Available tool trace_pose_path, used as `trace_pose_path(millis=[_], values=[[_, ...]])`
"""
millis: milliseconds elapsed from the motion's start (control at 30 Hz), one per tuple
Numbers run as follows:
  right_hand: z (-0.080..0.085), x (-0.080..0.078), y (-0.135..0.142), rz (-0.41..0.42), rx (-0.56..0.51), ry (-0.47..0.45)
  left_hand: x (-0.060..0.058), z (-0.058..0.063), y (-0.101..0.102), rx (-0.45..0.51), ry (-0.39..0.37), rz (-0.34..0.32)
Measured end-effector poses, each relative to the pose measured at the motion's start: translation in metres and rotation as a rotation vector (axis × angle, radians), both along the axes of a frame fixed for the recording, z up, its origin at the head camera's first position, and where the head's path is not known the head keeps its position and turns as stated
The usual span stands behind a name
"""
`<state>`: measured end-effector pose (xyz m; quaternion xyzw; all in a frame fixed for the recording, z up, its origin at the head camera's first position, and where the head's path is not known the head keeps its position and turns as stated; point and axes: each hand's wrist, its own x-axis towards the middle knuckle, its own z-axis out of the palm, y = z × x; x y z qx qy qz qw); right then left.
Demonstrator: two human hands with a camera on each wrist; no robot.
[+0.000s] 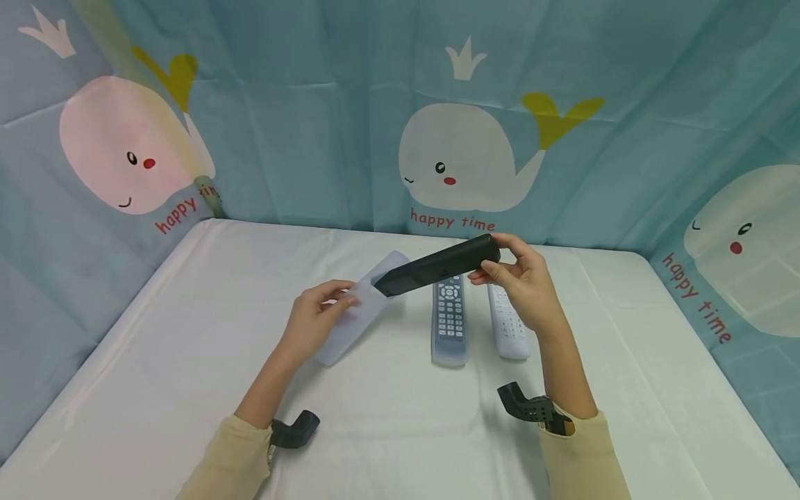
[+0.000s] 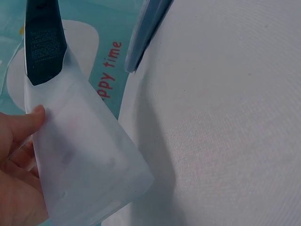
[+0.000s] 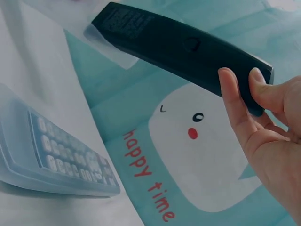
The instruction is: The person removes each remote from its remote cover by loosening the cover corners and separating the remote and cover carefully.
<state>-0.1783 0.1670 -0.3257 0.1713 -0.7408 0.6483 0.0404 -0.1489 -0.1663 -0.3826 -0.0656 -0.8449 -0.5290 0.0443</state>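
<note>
My left hand (image 1: 317,316) pinches a translucent, whitish sleeve (image 1: 356,321) by its side edge, thumb on the near face. In my right hand (image 1: 521,278) the far end of a black remote control (image 1: 440,265) is gripped between thumb and fingers. The remote tilts down to the left, its back with a printed label facing me. Its lower end sits at the mouth of the sleeve, as the left wrist view shows with the sleeve (image 2: 89,150) hanging below the remote (image 2: 44,42). How far it reaches inside I cannot tell exactly.
A grey remote in a clear cover (image 1: 449,323) lies on the white-clothed table (image 1: 400,423), below the black remote. Right of it lies a white remote (image 1: 509,326), partly behind my right hand. A whale-printed curtain (image 1: 350,139) closes off the back and sides.
</note>
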Motion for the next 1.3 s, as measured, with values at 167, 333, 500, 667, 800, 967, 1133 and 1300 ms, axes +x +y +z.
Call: trace_pose_path(millis=[167,333,500,667,800,967,1133,1300], values=[[0.000,0.000,0.002,0.033,-0.030,0.038,-0.001,0.001,-0.002,-0.015,0.006,0.004],[0.000,0.000,0.003,0.041,-0.086,0.072,-0.001,0.002,-0.005,-0.017,0.014,0.036],[0.003,0.001,0.003,0.043,-0.126,0.107,-0.002,0.002,-0.008,-0.025,0.010,0.076],[0.005,0.002,0.004,0.040,-0.126,0.117,-0.003,0.003,-0.011,-0.029,0.001,0.099],[0.004,0.000,0.003,0.062,-0.146,0.116,-0.002,0.006,-0.015,-0.019,0.008,0.110],[0.002,-0.001,0.002,0.097,-0.176,0.098,-0.001,0.010,-0.020,-0.010,0.008,0.132],[0.001,0.000,0.001,0.114,-0.159,0.085,-0.001,0.012,-0.024,-0.006,0.009,0.153],[-0.002,0.000,-0.002,0.131,-0.152,0.063,-0.003,0.012,-0.026,-0.011,0.013,0.161]])
